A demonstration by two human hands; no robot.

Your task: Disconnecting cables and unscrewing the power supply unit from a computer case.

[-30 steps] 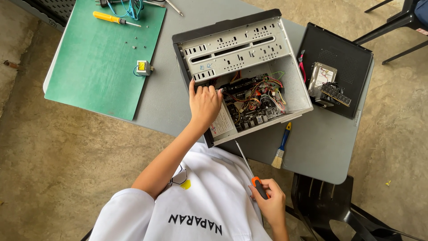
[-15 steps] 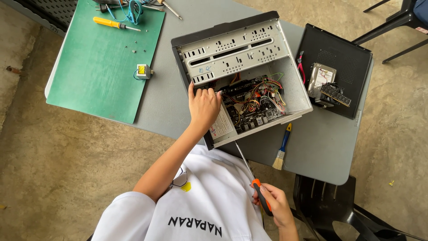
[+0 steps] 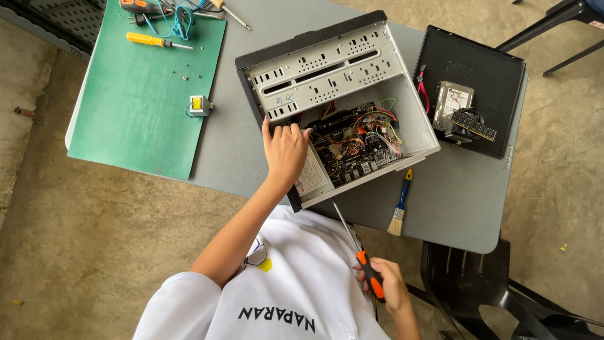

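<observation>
An open grey metal computer case point(image 3: 340, 107) lies near the grey counter's point(image 3: 239, 157) front edge. The left hand point(image 3: 284, 151) spreads flat inside, steadying it; the right hand point(image 3: 385, 286) grips an orange-handled long screwdriver point(image 3: 358, 249) below that edge, shaft angled toward the case.

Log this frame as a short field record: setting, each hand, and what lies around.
Setting: grey table on a concrete floor
Left hand: resting inside the open computer case, over the power supply
Right hand: gripping an orange-handled screwdriver, shaft pointing at the case's near edge
Left of case: green mat with yellow screwdriver
Right of case: black side panel bearing a hard drive; paintbrush
</observation>
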